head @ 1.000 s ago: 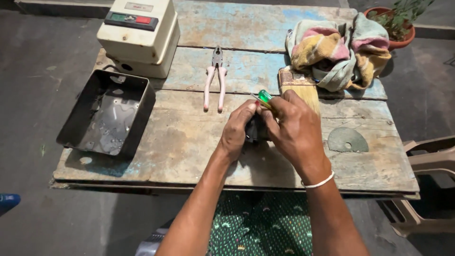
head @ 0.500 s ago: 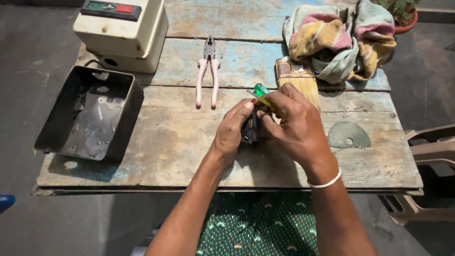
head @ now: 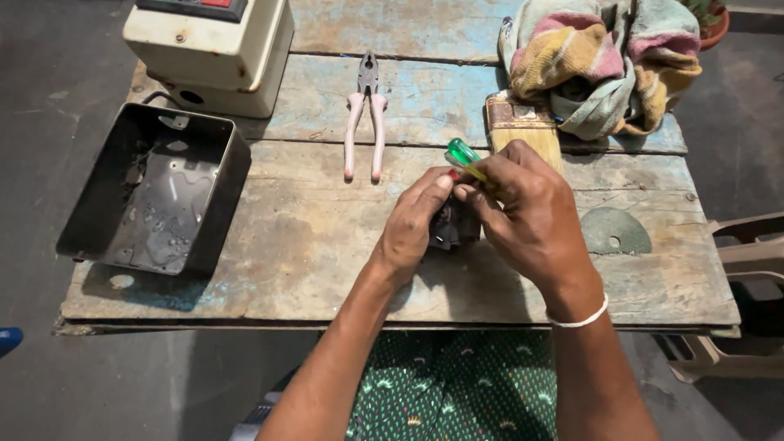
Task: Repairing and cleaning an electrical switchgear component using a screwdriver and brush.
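My left hand [head: 415, 224] grips a small dark part [head: 454, 230] held just above the worn wooden table [head: 278, 269]. My right hand [head: 531, 216] is closed around a screwdriver with a green handle [head: 463, 153]; the handle sticks up past my fingers and the tip is hidden between my hands, pointing at the dark part. Both hands touch each other over the middle of the table.
Pink-handled pliers [head: 365, 114] lie behind my hands. A black metal box [head: 155, 192] sits open at the left, a cream switch box [head: 211, 49] behind it. A paintbrush [head: 523, 126], a bundled cloth [head: 604, 61] and a grey disc [head: 614, 231] are at right.
My hands stay together on the dark part and screwdriver, with only slight shifts. The camera has tilted, so the table appears lower and closer in view.
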